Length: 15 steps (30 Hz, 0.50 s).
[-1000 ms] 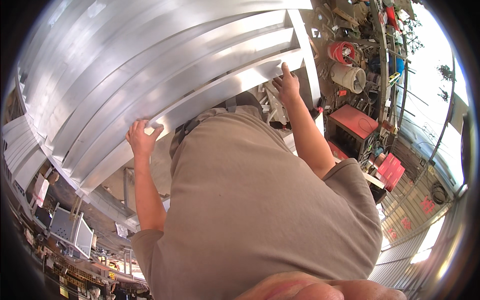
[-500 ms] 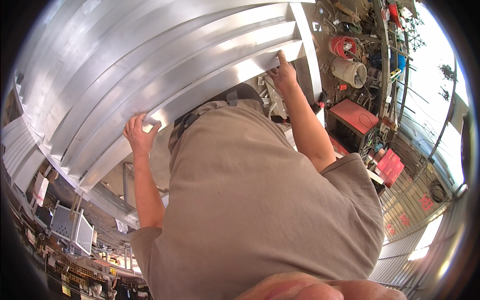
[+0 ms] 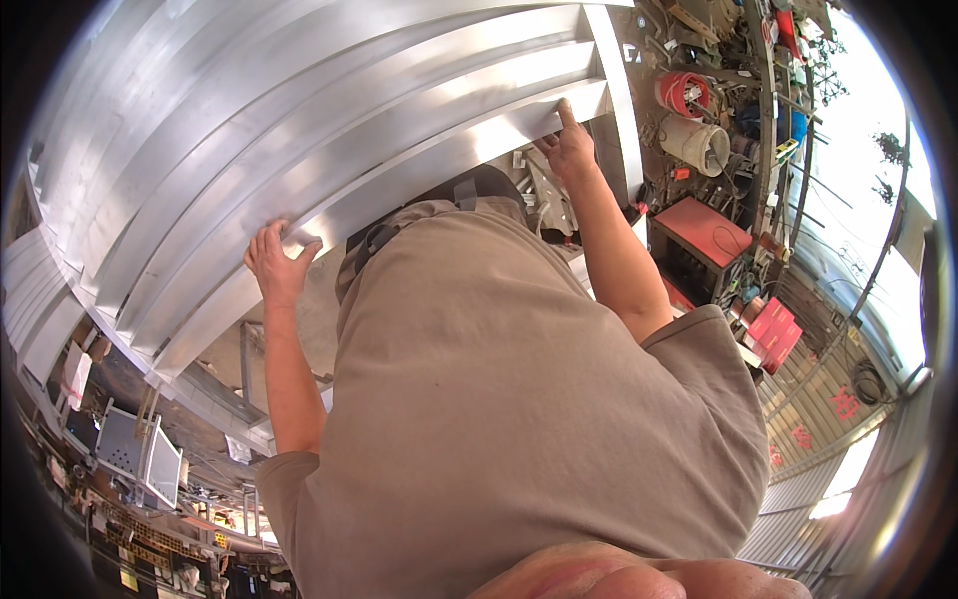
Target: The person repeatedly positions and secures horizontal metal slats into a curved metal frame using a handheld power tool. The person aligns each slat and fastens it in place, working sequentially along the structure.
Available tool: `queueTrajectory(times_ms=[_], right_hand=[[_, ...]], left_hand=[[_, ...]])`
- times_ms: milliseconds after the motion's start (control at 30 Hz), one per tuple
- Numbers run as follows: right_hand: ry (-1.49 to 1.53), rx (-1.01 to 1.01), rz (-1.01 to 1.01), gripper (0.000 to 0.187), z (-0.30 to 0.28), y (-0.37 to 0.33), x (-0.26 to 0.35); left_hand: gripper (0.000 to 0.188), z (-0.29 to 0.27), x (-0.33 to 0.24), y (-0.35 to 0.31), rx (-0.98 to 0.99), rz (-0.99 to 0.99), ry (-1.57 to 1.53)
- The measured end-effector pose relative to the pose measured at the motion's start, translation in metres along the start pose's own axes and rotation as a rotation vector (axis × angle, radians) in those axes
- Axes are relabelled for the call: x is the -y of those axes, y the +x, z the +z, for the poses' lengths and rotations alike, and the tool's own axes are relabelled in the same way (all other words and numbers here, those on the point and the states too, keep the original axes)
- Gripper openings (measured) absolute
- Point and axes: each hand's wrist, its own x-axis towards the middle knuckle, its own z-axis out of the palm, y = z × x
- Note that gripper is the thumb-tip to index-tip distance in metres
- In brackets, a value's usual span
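A long, shiny silver metal slat (image 3: 439,168) runs across in front of my body, the nearest of several broad parallel slats. Its right end meets a pale upright frame rail (image 3: 619,100). My left hand (image 3: 279,268) is closed over the slat's edge, fingers on top and thumb on the near side. Farther right, my right hand (image 3: 569,152) grips the same slat near the rail, thumb over the upper edge and fingers underneath. The undersides of the right fingers are partly hidden.
To the right stand a red bucket (image 3: 685,94), a white bucket (image 3: 696,146) and a red-topped cabinet (image 3: 705,232), amid cluttered tools and parts. Red boxes (image 3: 773,332) lie farther back. At lower left is a metal-framed cart (image 3: 140,449). Another frame bar (image 3: 215,399) passes below my left hand.
Almost nothing differs. The view has shifted very slightly, and both hands keep their places on the slat.
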Motion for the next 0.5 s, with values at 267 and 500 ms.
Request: queueTrajectory(times_ms=[267,500], right_hand=[[0.035,0.0,0.041,0.07,0.0015,-0.001,0.0033],[-0.01,-0.019,0.015,0.066,0.003,-0.004,0.0034]], left_hand=[[0.068,-0.003,-0.004,0.0015,0.024,-0.027,0.006],[0.066,-0.0045,-0.0057,0.002,0.027,-0.033,-0.005]])
